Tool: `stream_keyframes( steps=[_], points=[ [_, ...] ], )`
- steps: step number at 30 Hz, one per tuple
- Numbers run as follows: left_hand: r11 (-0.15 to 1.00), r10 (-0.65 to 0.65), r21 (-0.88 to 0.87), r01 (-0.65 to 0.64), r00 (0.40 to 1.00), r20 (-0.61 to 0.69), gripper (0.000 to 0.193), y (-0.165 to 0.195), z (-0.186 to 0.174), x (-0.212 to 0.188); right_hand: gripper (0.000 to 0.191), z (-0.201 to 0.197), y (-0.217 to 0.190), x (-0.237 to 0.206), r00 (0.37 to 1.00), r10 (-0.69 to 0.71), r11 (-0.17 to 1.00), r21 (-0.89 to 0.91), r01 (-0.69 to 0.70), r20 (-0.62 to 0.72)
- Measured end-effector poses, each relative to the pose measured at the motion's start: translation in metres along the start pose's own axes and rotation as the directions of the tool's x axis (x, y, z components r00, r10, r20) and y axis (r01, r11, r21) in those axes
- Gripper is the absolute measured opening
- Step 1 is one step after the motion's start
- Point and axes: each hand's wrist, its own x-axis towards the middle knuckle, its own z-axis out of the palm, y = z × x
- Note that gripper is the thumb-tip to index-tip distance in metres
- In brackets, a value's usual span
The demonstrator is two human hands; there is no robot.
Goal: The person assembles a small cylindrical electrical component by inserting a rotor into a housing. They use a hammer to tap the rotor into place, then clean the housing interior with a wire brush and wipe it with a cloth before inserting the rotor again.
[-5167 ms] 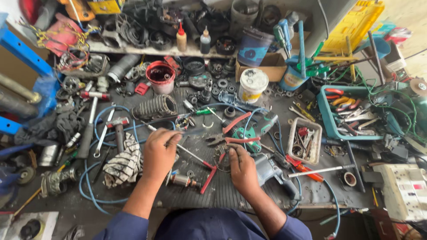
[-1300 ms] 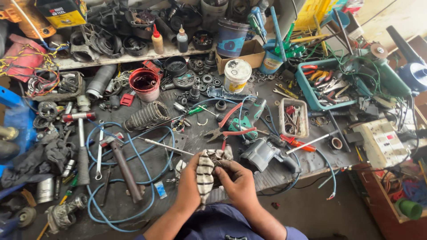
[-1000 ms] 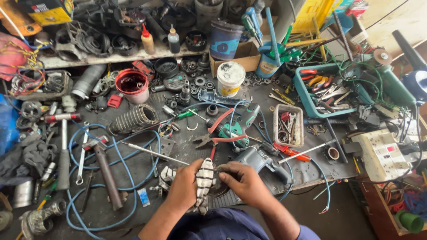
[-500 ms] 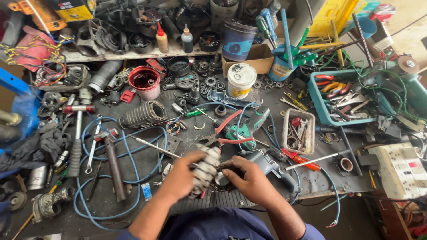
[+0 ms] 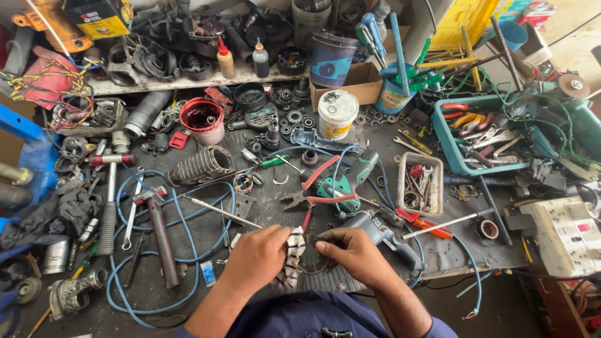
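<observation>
We are at the near edge of the cluttered grey workbench (image 5: 188, 250), both hands drawn close together. Our left hand (image 5: 260, 256) is closed around a black-and-white striped rag (image 5: 292, 263), fingers wrapped over it. Our right hand (image 5: 350, 253) pinches a thin dark ring-shaped part (image 5: 313, 266), thumb and fingertips narrow on its rim, so the ring sits just beside the rag, touching or nearly so; we cannot tell whether the ring is rubber or metal.

Just beyond our right hand lies a grey power tool body (image 5: 382, 235), and past it red-handled pliers (image 5: 316, 200) and a green cordless drill (image 5: 347, 178). A blue hose (image 5: 175, 213) loops over the bench on our left.

We judge this to be a wiping step: the ring is being cleaned with the rag. Going on would call for turning the ring through the pinch so the cloth meets its whole rim, gripping lightly so the thin part does not bend.
</observation>
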Motion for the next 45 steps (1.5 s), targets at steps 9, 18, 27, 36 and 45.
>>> stream_keyframes(
  steps=[9, 18, 27, 36, 45],
  points=[
    [0.920, 0.381, 0.136, -0.368, 0.755, -0.533, 0.030, 0.009, 0.005, -0.007, 0.015, 0.028, -0.004, -0.005, 0.897, -0.358, 0.932, -0.157, 0.327, -0.257],
    [0.116, -0.457, -0.961, -0.251, 0.846, -0.276, 0.032, -0.028, 0.032, -0.016, 0.015, 0.024, -0.008, -0.001, 0.921, -0.062, 0.750, 0.590, 0.297, -0.385],
    [0.669, -0.464, -0.704, 0.240, 0.875, -0.142, 0.020, 0.022, 0.039, -0.010, 0.016, 0.049, 0.015, 0.007, 0.873, -0.244, 0.950, 0.076, 0.302, -0.421],
    [0.963, -0.167, -0.257, 0.078, 0.923, -0.347, 0.008, 0.014, 0.015, -0.009, 0.028, 0.054, 0.007, 0.000, 0.944, -0.260, 0.918, 0.249, 0.308, -0.205],
    [0.975, 0.145, -0.174, -0.142, 0.989, 0.007, 0.023, -0.031, -0.011, -0.001, 0.028, 0.022, -0.012, -0.008, 0.963, -0.176, 0.959, -0.187, 0.215, 0.204]
  ],
)
